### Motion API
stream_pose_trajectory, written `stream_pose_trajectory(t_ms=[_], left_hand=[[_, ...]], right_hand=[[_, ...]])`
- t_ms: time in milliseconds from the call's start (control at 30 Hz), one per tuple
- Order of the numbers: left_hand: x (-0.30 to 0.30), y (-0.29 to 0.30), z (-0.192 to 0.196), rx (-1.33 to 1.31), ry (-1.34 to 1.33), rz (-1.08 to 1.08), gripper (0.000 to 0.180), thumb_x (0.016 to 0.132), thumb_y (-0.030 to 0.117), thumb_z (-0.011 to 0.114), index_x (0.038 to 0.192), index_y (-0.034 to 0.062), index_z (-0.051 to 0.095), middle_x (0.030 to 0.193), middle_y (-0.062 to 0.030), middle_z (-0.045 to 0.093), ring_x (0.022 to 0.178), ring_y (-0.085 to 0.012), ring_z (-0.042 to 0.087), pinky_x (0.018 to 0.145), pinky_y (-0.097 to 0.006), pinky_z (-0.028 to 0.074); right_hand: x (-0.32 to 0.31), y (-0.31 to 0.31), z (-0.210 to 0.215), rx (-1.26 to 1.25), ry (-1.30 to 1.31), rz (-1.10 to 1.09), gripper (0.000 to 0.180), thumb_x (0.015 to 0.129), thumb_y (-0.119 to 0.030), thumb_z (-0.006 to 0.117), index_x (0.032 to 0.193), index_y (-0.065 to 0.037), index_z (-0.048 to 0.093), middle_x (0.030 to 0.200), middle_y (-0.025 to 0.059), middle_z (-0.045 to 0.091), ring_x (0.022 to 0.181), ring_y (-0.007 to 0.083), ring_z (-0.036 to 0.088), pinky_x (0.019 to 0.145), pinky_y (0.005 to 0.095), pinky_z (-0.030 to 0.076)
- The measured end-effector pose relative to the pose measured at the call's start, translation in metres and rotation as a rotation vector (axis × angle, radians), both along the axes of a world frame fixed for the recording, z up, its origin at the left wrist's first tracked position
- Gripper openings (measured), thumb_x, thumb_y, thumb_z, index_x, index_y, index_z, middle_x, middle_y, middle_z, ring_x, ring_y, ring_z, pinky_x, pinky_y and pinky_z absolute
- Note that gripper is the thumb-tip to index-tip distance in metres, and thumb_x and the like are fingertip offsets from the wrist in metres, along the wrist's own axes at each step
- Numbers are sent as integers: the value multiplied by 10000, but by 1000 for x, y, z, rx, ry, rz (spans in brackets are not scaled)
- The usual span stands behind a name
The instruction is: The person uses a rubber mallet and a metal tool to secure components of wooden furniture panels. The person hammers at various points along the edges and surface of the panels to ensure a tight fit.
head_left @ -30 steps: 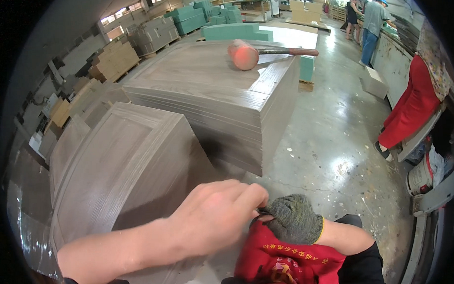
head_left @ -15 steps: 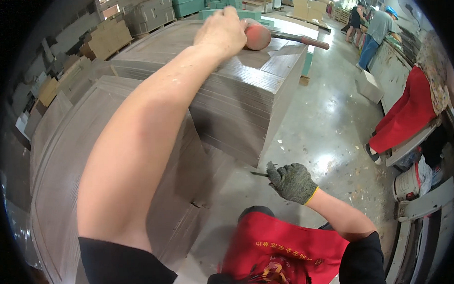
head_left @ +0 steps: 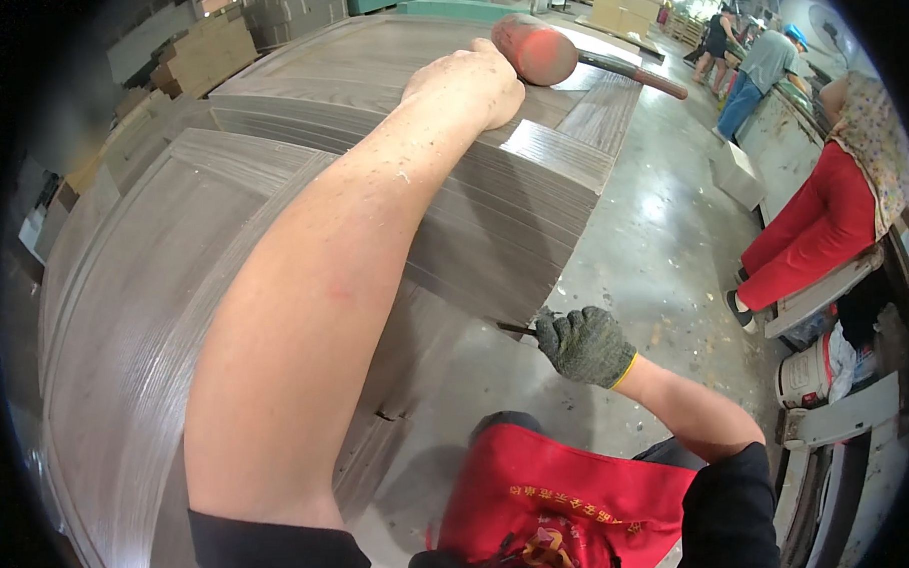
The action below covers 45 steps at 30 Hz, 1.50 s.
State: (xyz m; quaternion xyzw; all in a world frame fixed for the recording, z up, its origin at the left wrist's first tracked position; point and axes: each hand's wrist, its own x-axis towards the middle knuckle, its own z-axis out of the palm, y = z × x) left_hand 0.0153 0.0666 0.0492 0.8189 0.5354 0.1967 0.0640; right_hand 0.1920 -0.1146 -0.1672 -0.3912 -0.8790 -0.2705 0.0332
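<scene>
A stack of grey-brown wood-grain panels point(head_left: 512, 217) stands in front of me, with a red-ended mallet point(head_left: 547, 56) lying across its top. Beside the mallet's head, my left hand point(head_left: 468, 88) is bare and rests on the stack's top near the front edge. Its fingers are mostly hidden behind the back of the hand. Low by the stack's bottom corner, my right hand point(head_left: 587, 349) wears a dark grey knit glove and is closed around a thin, dark blade-like tool point(head_left: 516, 328). The tool points left; its exact kind cannot be made out.
More wood-grain panels point(head_left: 155, 294) stand close on my left. Cartons point(head_left: 206, 57) and green stacks point(head_left: 455, 9) lie beyond. Along the right run a workbench point(head_left: 775, 138), a person in red trousers point(head_left: 808, 217) and a white bucket point(head_left: 806, 372). Farther off, other people stand at the bench.
My left hand has come lower and closer to the stack's front edge, away from the mallet. The tool in my right hand sits farther left against the stack's bottom corner. The view has shifted slightly.
</scene>
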Motion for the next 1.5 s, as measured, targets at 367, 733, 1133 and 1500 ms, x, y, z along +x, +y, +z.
stream_pose_trajectory(t_ms=[367, 733, 1133, 1500], left_hand=[[8, 0, -3, 51, -14, -17, 457, 958, 293, 377, 1270, -30, 463, 1227, -295, 566, 1156, -432, 542, 979, -481, 423], [-4, -2, -4, 61, 19, 12, 451, 962, 283, 376, 1278, -26, 462, 1224, -289, 570, 1164, -433, 535, 989, -484, 413], [4, 2, -7, 65, 21, 10, 426, 962, 280, 362, 1237, -25, 476, 1222, -303, 561, 1152, -446, 533, 989, -493, 413], [-9, 10, -14, 81, 20, 22, 438, 954, 277, 379, 1219, -50, 496, 1191, -333, 564, 1151, -456, 529, 990, -487, 404]], right_hand=[[-4, -17, 28, 56, -253, 100, 186, 746, -169, 585, 831, -3, 575, 583, 66, 465, 477, 179, 483, 416, 334, 363], [0, -8, 80, 254, -240, 22, 237, 829, -169, 576, 1014, -25, 607, 643, 43, 507, 495, 186, 505, 451, 356, 400], [6, -3, 87, 590, -300, 157, 358, 769, -163, 585, 1088, -3, 610, 618, 49, 499, 530, 183, 498, 469, 333, 411], [0, 8, 132, 463, -10, -90, 230, 843, -246, 597, 1009, -93, 642, 863, 103, 624, 748, 261, 614, 620, 416, 477]])
